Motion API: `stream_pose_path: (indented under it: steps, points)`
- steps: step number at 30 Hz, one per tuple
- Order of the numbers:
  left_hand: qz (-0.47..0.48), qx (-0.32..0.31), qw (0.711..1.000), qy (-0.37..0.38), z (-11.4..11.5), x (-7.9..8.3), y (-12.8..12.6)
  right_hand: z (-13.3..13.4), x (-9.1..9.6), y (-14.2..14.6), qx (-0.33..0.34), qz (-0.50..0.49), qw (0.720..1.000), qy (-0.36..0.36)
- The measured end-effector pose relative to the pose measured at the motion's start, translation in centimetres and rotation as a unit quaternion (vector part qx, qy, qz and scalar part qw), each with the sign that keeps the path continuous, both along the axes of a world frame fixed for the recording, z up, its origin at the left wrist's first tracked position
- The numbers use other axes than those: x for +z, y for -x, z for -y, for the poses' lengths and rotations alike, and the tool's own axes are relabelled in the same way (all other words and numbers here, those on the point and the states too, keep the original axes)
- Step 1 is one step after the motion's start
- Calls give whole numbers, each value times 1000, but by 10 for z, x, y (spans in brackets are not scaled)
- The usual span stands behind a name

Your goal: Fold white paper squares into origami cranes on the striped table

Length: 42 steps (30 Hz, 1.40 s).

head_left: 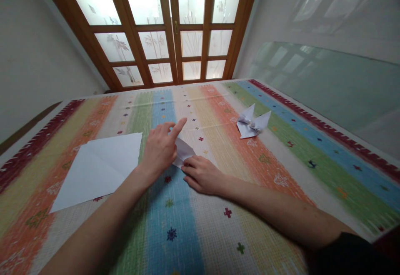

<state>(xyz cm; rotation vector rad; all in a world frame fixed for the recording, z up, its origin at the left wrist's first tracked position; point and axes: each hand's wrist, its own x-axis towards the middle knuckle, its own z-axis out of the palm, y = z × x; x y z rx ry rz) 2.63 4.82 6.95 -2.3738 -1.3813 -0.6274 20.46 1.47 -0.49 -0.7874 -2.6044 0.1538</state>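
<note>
The left hand (pixel 160 148) lay over the left side of a folded white paper (pixel 184 151), one digit extended on the thumb side, clear of the paper, the others bent. Their undersides were hidden, so the firmness of any hold could not be determined. The right hand (pixel 204 175) was at the near right edge of the folded paper, its fingers bent and close together, the fingertips on that edge; whether they pinched or only pressed could not be determined. The folded paper lay low on a striped tablecloth (pixel 215 241), partly covered by both hands.

Left of the folded paper, well apart from it, a white paper sheet (pixel 103 168) lay flat, with faint creases and a slightly ragged right edge. Right of the folded paper and farther back, white origami (pixel 253 123) stood with two pointed tips upright; whether it was one piece or two could not be determined. Right of the folded paper and nearer the camera, a dark sleeve (pixel 346 254) covered part of the right arm. Far beyond the folded paper stood closed-looking wooden doors (pixel 190 27) with frosted, plant-patterned panes.
</note>
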Motion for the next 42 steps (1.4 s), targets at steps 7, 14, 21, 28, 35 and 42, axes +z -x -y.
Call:
stream_pose_path:
  steps: [7, 14, 21, 28, 35, 42]
  points:
    - [44, -184, 979, 79, -1, 26, 22, 1, 0, 0, -8, 2, 1000, -1]
    - [-180, -188, 960, 107, 2, 37, 16, 3, 2, 0, -15, 18, 1000, -14]
    - [-220, -156, 962, 37, -7, 47, 7, 2, 2, 0, -6, 22, 1000, 7]
    - [-119, -140, 982, 34, -16, 34, 14, 2, 2, 0, -4, 21, 1000, 9]
    - [-3, -153, 988, 26, -18, 10, 11, 2, 2, 1, -7, 19, 1000, 8]
    - [180, -142, 968, 106, -30, -14, 12, 3, 3, 0, -12, 22, 1000, 7]
